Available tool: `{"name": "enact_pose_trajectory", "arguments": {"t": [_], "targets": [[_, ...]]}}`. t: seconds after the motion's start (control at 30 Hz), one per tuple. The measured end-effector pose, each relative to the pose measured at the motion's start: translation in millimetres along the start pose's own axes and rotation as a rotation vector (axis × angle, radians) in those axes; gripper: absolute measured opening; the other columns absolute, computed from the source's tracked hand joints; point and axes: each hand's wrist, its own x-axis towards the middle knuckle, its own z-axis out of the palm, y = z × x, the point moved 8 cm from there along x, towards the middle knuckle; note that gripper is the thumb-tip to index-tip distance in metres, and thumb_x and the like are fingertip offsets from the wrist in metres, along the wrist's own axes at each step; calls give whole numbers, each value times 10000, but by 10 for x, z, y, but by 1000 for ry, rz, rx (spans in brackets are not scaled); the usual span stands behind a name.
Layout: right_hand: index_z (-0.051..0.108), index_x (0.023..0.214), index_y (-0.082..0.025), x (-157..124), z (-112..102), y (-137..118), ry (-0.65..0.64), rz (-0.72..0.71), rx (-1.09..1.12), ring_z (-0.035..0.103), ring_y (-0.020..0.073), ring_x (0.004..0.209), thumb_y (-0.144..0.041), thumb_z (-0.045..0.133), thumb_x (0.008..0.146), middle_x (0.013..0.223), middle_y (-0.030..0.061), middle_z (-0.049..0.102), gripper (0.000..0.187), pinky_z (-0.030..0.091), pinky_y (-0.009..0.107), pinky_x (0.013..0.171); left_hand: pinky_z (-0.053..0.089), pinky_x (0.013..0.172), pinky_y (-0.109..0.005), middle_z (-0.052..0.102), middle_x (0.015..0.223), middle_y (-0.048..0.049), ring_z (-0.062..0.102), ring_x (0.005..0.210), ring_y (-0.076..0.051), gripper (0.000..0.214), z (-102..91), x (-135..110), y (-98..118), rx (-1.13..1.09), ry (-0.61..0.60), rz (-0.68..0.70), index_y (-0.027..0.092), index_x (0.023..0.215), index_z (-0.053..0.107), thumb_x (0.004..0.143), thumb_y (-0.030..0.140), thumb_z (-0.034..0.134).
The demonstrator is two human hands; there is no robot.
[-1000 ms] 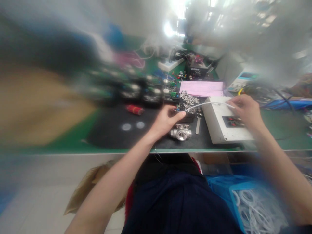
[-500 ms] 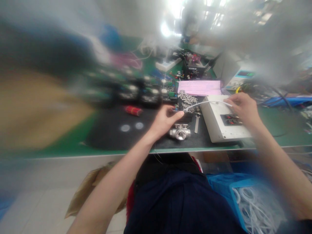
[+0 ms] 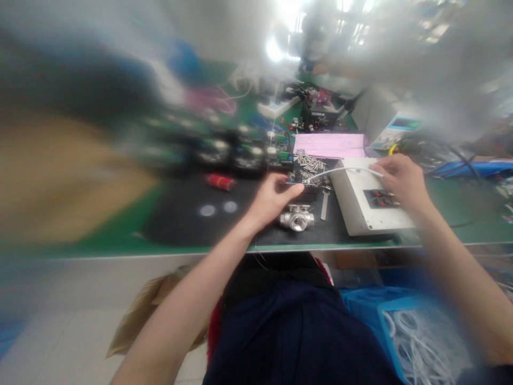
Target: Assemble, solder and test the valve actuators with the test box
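My left hand [image 3: 271,200] is closed around the black housing [image 3: 308,194] of a unit with small parts on its top. Directly in front of that housing sits a silver metal valve [image 3: 297,220]. A white cable [image 3: 344,169] arches from the unit over to my right hand [image 3: 404,179], whose fingers pinch its far end above a white box [image 3: 350,206]. On the box's face is a panel of red and black terminals [image 3: 380,198]. A flat metal wrench [image 3: 325,205] lies between the valve and the box.
Small metal pins [image 3: 309,161] are heaped behind the unit, near a pink paper sheet [image 3: 328,145]. Several black units with circuit boards [image 3: 248,152] stand to the left. A red cylinder [image 3: 222,182] lies on the black mat [image 3: 180,214]. Below right is a blue bin [image 3: 360,299] of white cables.
The whole view has shifted very slightly. Both hands keep their holds on the housing and the cable, with no clear movement otherwise.
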Motion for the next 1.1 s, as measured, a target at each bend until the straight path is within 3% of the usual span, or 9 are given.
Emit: {"name": "enact_pose_trajectory", "arguments": {"t": [1.1], "targets": [[771,955,-265,26,32,80,-22,-3,-9,697,280,963,-526,694,937,1001,63,765,272,521,427,897,512,1066,-435,735,1286,-101,686,1182,-290,659,2,-18,39,-17,-18,-25,206,1240,664,811,688,798]]}}
